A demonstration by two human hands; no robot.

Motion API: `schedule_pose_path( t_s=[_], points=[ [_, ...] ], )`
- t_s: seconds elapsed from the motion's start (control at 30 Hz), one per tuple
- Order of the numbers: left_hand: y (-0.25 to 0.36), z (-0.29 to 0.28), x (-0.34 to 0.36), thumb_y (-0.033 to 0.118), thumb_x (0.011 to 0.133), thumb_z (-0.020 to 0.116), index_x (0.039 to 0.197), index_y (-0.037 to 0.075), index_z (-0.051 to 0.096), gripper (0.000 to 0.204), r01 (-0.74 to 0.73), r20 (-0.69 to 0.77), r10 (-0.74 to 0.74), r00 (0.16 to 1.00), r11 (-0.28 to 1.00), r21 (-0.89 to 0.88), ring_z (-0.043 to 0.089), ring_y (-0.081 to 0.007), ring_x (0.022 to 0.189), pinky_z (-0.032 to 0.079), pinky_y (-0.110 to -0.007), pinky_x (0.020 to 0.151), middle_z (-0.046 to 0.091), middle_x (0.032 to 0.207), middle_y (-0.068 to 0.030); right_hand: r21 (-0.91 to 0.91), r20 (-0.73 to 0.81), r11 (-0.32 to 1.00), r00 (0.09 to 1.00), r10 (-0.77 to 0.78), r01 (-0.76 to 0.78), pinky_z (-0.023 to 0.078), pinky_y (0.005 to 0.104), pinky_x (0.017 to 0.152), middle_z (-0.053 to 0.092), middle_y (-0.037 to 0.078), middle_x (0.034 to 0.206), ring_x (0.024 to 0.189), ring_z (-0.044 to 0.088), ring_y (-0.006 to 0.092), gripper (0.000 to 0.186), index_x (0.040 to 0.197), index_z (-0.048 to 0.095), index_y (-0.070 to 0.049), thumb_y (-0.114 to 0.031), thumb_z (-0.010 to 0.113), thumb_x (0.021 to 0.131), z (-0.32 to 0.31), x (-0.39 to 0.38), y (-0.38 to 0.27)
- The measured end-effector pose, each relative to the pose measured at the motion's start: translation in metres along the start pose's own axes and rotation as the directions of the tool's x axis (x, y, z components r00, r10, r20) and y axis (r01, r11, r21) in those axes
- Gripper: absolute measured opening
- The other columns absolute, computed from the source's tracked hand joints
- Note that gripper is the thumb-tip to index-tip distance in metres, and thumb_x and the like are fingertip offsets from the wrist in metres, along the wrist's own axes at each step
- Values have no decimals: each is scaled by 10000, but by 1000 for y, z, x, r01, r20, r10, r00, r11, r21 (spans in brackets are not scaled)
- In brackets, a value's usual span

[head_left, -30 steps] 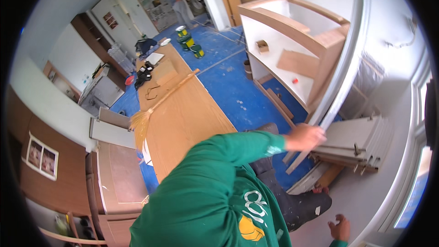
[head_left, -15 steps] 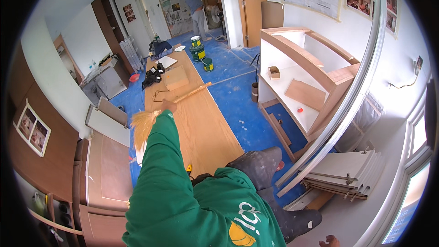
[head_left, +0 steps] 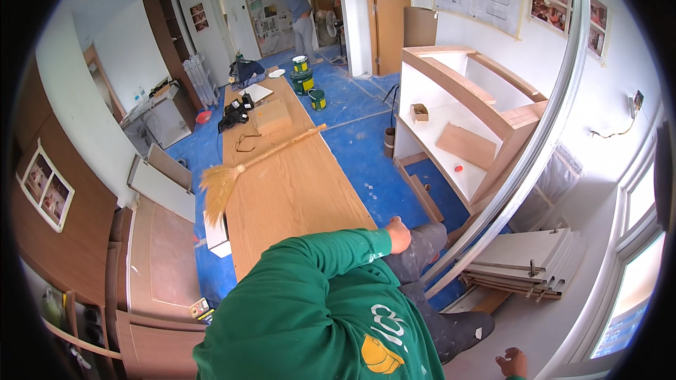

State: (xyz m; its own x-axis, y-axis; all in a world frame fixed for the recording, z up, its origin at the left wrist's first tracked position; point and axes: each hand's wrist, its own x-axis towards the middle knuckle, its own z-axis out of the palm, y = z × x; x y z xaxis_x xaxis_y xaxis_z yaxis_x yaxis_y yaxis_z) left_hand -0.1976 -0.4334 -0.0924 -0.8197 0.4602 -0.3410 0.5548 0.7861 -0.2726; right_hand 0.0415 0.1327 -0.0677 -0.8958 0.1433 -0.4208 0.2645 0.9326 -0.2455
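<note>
My left hand (head_left: 398, 233) is at the end of a green sleeve, with its fingers curled shut and nothing seen in it. It sits by my grey trouser knee (head_left: 428, 245), just off the near end of the long wooden board (head_left: 296, 190). A long pale curved strip (head_left: 535, 141) leans from the floor by my knee up to the top right, apart from that hand. My right hand (head_left: 512, 363) shows at the bottom edge over pale floor, fingers loosely apart and holding nothing.
A straw broom (head_left: 243, 169), a cardboard box (head_left: 270, 115) and black tools (head_left: 232, 114) lie on the board. Paint cans (head_left: 304, 76) stand on the blue floor sheet. A white cabinet (head_left: 458, 116) is at right, stacked white panels (head_left: 524, 260) beside it. A person (head_left: 301, 7) stands in the far doorway.
My left hand, which gripped the pale strip a second ago, has let go and dropped to my knee. The view has swung up toward the far doorway.
</note>
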Motion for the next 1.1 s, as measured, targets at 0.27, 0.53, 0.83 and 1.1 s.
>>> schedule_pose_path(
  t_s=[0.27,0.53,0.83,1.1],
  points=[
    [38,-21,-5,176,918,642,1094,90,832,273,-64,39,62,997,996,55,736,-310,1007,463,-584,928,804,1075,-125,19,-7,1000,1000,3,-3,536,497,1034,749,162,1276,1208,687,383,593,1337,690,-91,-452,810,882,1,-1,2],
    [50,4,17,176,934,585,1035,84,827,278,-62,50,58,997,995,75,745,-281,933,474,-528,891,800,1028,-127,-2,-31,1000,1000,6,-6,539,490,1045,747,157,1290,1219,690,375,573,1343,695,-96,-434,804,892,5,-5,6],
    [2,20,23,67,780,707,951,1,797,204,-65,82,89,993,965,-255,767,-374,927,553,-559,840,789,1013,-204,13,24,997,997,75,-76,539,490,1047,748,170,1288,1213,696,375,567,1344,695,-76,-414,804,902,-13,-18,-20],
    [3,35,31,91,799,702,936,46,814,183,-27,30,34,999,974,-224,777,-332,959,570,-511,742,803,1012,-150,30,44,995,995,94,-95,532,497,1055,738,171,1310,1235,681,390,565,1366,685,-99,-410,799,908,-20,-22,-32]
  ],
)
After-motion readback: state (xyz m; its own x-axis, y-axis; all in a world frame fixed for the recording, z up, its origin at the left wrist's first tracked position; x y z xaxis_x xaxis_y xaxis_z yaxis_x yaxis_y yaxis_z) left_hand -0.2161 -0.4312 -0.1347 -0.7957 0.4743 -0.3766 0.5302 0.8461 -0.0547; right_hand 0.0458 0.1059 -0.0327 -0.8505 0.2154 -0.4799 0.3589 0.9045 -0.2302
